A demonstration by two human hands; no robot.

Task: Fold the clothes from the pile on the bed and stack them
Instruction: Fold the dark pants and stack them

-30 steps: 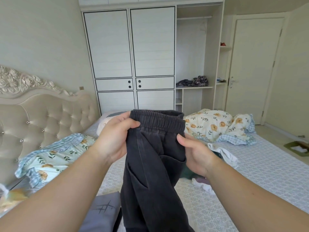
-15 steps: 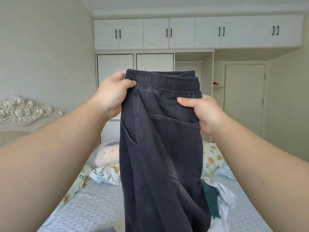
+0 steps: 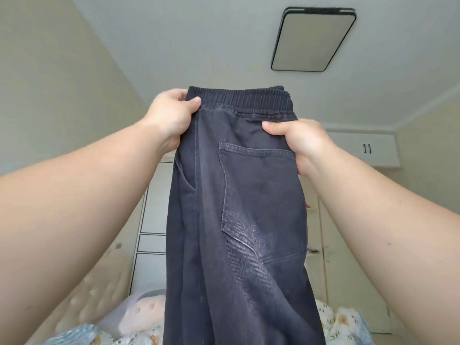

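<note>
Raised well above where they hung 0.5 seconds ago, the dark trousers (image 3: 239, 207) now fill the middle of the view against the ceiling, with the bed (image 3: 139, 317) reduced to a strip along the bottom edge. They hang full length in the air, back pocket (image 3: 258, 200) facing the wearer of the camera, the legs running out of frame below (so the hems cannot be seen). A person's 2 bare arms reach up to them. The left hand (image 3: 171, 115) is clamped on the left end of the elastic waistband (image 3: 239, 100), thumb across the front. The right hand (image 3: 301, 143) grips the right side seam a little lower, just under the waistband, fingers closed on the cloth. With the 2 grips at uneven heights, the trousers would likely come down skewed and crease when laid flat. The heavy cloth could also slip from the lower grip, and unseen legs may drag across the floral bedding (image 3: 346, 324) beneath.
</note>
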